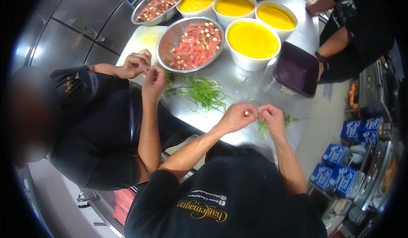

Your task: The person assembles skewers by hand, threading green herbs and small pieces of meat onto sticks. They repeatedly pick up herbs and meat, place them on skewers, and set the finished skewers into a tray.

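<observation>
My left hand (pixel 240 117) is closed around a small piece with a pale end (pixel 246 113); the rest of it is hidden by my fingers. My right hand (pixel 272 120) meets it fingertip to fingertip, thumb and forefinger pinched; what they pinch is too small to make out. Beneath and beside my right hand lie cut green strands (pixel 290 120) on the steel table (pixel 194 112). A larger heap of long chive-like strands (pixel 204 91) spreads to the left. Beyond it stands a steel bowl (pixel 162 47) with pink-red meat rolls (pixel 194 48), many showing pale square ends.
At left, a co-worker's hands (pixel 143 67) work near a white cutting board (pixel 140 37). White tubs of yellow-orange liquid (pixel 252 39) and a second steel bowl (pixel 157 10) stand at the back. Another person's hand (pixel 319 64) touches a dark purple bin (pixel 296 69) at the right edge.
</observation>
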Demonstrator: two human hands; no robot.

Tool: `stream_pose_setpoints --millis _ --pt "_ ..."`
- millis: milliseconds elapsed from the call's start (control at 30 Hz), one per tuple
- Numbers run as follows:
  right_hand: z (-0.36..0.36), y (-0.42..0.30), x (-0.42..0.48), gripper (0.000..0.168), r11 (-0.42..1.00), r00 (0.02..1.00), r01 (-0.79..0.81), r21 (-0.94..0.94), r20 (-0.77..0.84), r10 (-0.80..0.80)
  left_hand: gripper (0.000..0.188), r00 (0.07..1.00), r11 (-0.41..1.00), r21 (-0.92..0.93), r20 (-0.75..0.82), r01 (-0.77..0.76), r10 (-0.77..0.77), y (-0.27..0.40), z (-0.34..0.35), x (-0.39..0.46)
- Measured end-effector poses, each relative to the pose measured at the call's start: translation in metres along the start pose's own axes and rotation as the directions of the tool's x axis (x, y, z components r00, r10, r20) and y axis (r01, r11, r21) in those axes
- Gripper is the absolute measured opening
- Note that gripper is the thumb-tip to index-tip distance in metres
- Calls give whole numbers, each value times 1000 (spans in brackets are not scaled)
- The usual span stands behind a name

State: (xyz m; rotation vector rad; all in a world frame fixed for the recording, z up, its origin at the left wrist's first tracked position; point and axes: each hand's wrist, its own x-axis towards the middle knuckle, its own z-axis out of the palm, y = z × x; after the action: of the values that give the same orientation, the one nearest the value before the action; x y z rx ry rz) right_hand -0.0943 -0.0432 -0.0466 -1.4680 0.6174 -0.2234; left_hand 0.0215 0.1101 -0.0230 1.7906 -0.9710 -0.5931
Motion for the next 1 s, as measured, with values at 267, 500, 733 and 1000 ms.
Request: stream_pose_setpoints --millis 267,500,733,1000 --pt "-18 12 -5 11 983 993 -115 141 23 113 16 905 796 -568 -197 209 -378 -30 -124 58" --pt "-8 10 -10 18 989 987 -118 87 120 108 67 733 717 -631 -631 -296 -252 32 -275 129" --pt "-9 -16 -4 45 949 988 -120 290 127 86 55 975 880 -446 -63 164 -214 33 -134 81" --pt "-14 -62 10 46 862 959 -192 469 278 62 24 972 999 -34 235 -8 16 50 -49 58"
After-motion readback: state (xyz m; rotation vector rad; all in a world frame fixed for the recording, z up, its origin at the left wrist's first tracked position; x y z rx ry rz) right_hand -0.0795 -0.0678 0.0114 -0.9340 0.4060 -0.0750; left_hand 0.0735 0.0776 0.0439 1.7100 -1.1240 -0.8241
